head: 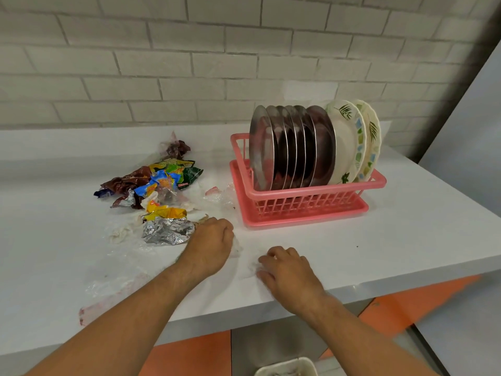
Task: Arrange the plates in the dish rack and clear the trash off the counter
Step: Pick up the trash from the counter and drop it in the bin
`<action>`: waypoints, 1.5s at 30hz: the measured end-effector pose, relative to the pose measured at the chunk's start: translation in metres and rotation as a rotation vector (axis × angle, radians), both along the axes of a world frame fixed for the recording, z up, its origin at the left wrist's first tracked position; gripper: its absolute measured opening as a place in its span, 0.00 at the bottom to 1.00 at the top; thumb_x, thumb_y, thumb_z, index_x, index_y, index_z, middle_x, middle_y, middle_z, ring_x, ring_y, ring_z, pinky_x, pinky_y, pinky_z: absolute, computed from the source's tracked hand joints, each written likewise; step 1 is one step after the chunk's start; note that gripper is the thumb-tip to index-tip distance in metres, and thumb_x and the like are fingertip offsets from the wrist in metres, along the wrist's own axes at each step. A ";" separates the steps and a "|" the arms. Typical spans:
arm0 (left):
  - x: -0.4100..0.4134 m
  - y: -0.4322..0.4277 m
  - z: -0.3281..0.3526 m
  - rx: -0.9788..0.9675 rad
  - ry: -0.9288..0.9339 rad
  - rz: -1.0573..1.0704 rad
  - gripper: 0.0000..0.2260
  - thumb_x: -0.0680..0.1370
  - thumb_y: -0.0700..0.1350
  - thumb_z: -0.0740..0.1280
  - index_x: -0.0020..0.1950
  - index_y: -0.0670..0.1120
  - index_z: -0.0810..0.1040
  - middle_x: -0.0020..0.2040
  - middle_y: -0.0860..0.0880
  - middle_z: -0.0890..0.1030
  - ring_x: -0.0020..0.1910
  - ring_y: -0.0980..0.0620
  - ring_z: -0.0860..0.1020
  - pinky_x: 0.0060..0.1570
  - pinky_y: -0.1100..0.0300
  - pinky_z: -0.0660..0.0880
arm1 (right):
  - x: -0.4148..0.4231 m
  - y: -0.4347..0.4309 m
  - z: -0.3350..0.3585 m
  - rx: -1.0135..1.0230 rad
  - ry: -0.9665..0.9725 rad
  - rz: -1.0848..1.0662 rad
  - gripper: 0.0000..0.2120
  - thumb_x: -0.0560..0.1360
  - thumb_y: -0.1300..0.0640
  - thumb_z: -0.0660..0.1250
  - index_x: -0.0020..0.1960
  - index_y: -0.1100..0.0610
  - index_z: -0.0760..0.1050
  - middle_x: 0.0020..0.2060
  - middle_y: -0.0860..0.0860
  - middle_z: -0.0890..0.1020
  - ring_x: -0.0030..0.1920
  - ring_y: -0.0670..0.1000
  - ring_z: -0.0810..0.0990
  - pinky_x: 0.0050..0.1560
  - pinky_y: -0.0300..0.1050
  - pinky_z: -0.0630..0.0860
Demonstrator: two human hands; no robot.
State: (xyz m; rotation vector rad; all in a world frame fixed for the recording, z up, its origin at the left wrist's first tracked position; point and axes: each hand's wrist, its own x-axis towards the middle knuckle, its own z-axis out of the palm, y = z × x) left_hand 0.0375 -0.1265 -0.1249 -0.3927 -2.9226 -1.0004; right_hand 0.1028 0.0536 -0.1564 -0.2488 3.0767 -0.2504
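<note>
While plates (298,147) are sitting racked, fingers of left hand (208,245) and right hand (287,270) are clutching plastic scraps (236,249); wrappers (162,183) are littering the surface (406,226).

One pink dish rack (306,204) stands at 2 o'clock on one pink drip tray (298,223). In it I count six steel plates (295,147), maybe seven because the rims overlap, and two white leaf-pattern plates (349,142). At 10 o'clock is one heap of crumpled snack wrappers (162,180); their number is not clear. One silver foil wrapper (168,230) lies apart. There are at least two clear plastic sheets (113,289). There are two hands, the left hand (210,244) and the right hand (287,270). One white bin (287,369) is at 6 o'clock.
</note>
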 end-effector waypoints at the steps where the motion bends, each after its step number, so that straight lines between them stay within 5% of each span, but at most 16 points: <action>1: 0.001 0.001 0.001 0.023 -0.006 0.012 0.09 0.80 0.46 0.60 0.54 0.45 0.77 0.51 0.46 0.77 0.56 0.47 0.73 0.55 0.55 0.69 | -0.002 0.001 -0.003 -0.006 0.023 0.004 0.17 0.83 0.51 0.53 0.70 0.50 0.68 0.66 0.49 0.71 0.62 0.53 0.69 0.61 0.47 0.69; 6: 0.002 0.004 0.002 0.031 -0.004 0.086 0.11 0.77 0.51 0.66 0.41 0.49 0.67 0.41 0.49 0.74 0.41 0.50 0.72 0.36 0.58 0.63 | -0.008 0.007 -0.010 -0.102 0.048 -0.009 0.19 0.79 0.63 0.57 0.68 0.52 0.68 0.60 0.50 0.74 0.56 0.51 0.70 0.55 0.41 0.69; 12: 0.000 0.003 0.002 -0.005 -0.071 0.079 0.06 0.82 0.45 0.58 0.57 0.48 0.71 0.45 0.45 0.77 0.40 0.47 0.76 0.37 0.56 0.73 | -0.013 0.013 0.009 -0.353 0.004 -0.144 0.15 0.82 0.61 0.54 0.64 0.58 0.74 0.60 0.50 0.70 0.55 0.49 0.75 0.58 0.36 0.70; 18: -0.002 0.002 0.000 -0.060 -0.252 0.020 0.11 0.77 0.35 0.62 0.56 0.46 0.75 0.48 0.45 0.80 0.42 0.47 0.82 0.40 0.53 0.81 | -0.016 0.013 0.026 -0.560 0.054 -0.227 0.15 0.79 0.67 0.55 0.49 0.58 0.79 0.46 0.50 0.79 0.41 0.44 0.75 0.38 0.26 0.67; 22: 0.001 0.008 0.004 0.013 -0.195 -0.004 0.08 0.82 0.44 0.58 0.56 0.46 0.76 0.40 0.50 0.77 0.38 0.50 0.78 0.36 0.58 0.76 | -0.014 0.006 0.033 -0.645 -0.042 -0.283 0.18 0.76 0.69 0.53 0.40 0.57 0.79 0.39 0.48 0.79 0.34 0.43 0.75 0.31 0.29 0.67; 26: 0.009 0.011 0.008 0.002 -0.134 -0.012 0.16 0.78 0.59 0.62 0.48 0.47 0.75 0.41 0.52 0.75 0.45 0.54 0.72 0.39 0.58 0.68 | -0.011 0.001 0.035 -0.700 -0.081 -0.301 0.14 0.77 0.59 0.57 0.37 0.62 0.77 0.36 0.53 0.80 0.37 0.47 0.75 0.38 0.44 0.73; 29: 0.012 0.010 0.001 0.028 -0.139 -0.023 0.14 0.78 0.57 0.64 0.45 0.47 0.75 0.39 0.51 0.76 0.43 0.52 0.74 0.39 0.59 0.67 | -0.012 -0.005 0.033 -0.584 -0.051 -0.295 0.22 0.80 0.46 0.59 0.33 0.58 0.72 0.31 0.51 0.77 0.32 0.47 0.73 0.36 0.42 0.70; 35: 0.015 -0.007 -0.007 -0.008 -0.196 -0.110 0.09 0.81 0.44 0.62 0.47 0.42 0.80 0.40 0.48 0.81 0.29 0.57 0.76 0.30 0.63 0.72 | -0.020 -0.019 0.026 -0.509 -0.034 -0.276 0.17 0.81 0.52 0.59 0.43 0.61 0.80 0.37 0.54 0.82 0.39 0.52 0.80 0.47 0.48 0.78; 40: 0.013 -0.039 -0.005 -0.066 -0.072 -0.047 0.20 0.79 0.59 0.60 0.39 0.46 0.78 0.36 0.48 0.80 0.38 0.49 0.77 0.42 0.53 0.75 | -0.025 -0.037 0.025 -0.524 -0.028 -0.227 0.19 0.81 0.47 0.58 0.36 0.54 0.74 0.33 0.48 0.78 0.36 0.48 0.75 0.42 0.46 0.74; 45: 0.017 -0.069 0.000 -0.062 -0.048 0.020 0.18 0.76 0.61 0.65 0.34 0.49 0.75 0.33 0.50 0.78 0.36 0.51 0.77 0.39 0.55 0.73 | -0.046 -0.065 0.018 -0.409 -0.075 -0.174 0.14 0.80 0.45 0.59 0.56 0.51 0.78 0.48 0.51 0.82 0.47 0.52 0.79 0.50 0.49 0.77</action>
